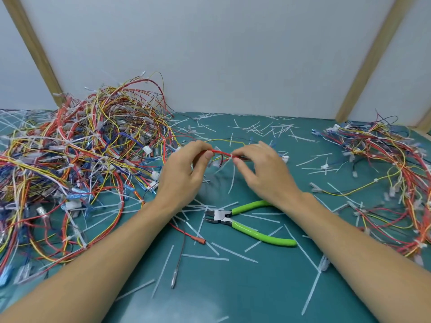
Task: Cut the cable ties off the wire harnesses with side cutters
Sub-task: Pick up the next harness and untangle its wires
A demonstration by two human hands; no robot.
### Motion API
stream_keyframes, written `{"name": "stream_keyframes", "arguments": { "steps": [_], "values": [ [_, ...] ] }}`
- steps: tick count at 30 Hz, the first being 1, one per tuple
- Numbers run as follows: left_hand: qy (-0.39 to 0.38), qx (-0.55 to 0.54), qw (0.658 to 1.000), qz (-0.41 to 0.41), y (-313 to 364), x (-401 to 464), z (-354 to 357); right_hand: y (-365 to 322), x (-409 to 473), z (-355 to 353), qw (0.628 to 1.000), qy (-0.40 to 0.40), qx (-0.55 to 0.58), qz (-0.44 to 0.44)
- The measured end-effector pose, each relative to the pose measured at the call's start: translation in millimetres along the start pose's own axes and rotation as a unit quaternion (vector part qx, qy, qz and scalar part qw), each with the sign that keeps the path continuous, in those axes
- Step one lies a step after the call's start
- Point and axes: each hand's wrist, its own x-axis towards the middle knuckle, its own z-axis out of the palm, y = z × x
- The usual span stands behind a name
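Note:
My left hand (184,169) and my right hand (263,169) hold one wire harness (221,153) between them above the green mat, each pinching its red wires with thumb and fingertips. A white cable tie (231,156) sits on the harness just by my right fingertips, its tail hanging down. The side cutters (247,221), with bright green handles and jaws pointing left, lie on the mat below my right wrist; neither hand touches them.
A big tangle of harnesses (77,164) fills the left of the green mat (233,287). A smaller heap (391,173) lies at the right. Cut white tie pieces (205,257) litter the mat. A loose red lead (189,234) lies near my left forearm. A white wall stands behind.

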Motion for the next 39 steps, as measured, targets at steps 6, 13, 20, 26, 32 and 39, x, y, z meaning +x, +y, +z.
{"name": "stream_keyframes", "arguments": {
  "steps": [6, 13, 20, 26, 32, 39],
  "values": [
    [-0.033, -0.018, 0.999, 0.036, -5, 3, 0, -5, -7, 1, 0.998, 0.000, 0.016, -0.053],
    [-0.003, 0.024, 0.997, 0.068, 3, 3, 1, -7, -11, 1, 0.999, 0.033, 0.031, -0.015],
    [0.052, 0.104, 0.987, 0.106, 12, 3, -2, -8, -12, 3, 0.998, 0.053, -0.013, -0.017],
    [-0.040, 0.059, 0.994, 0.088, 10, 1, 3, -12, -12, 5, 0.993, 0.055, -0.077, -0.070],
    [-0.003, 0.045, 0.997, 0.062, 7, -2, 4, -10, -11, 5, 0.993, 0.079, -0.061, -0.056],
    [0.057, 0.017, 0.998, 0.013, 9, -1, -4, 0, -10, 6, 0.995, 0.073, -0.061, 0.013]
  ]
}}
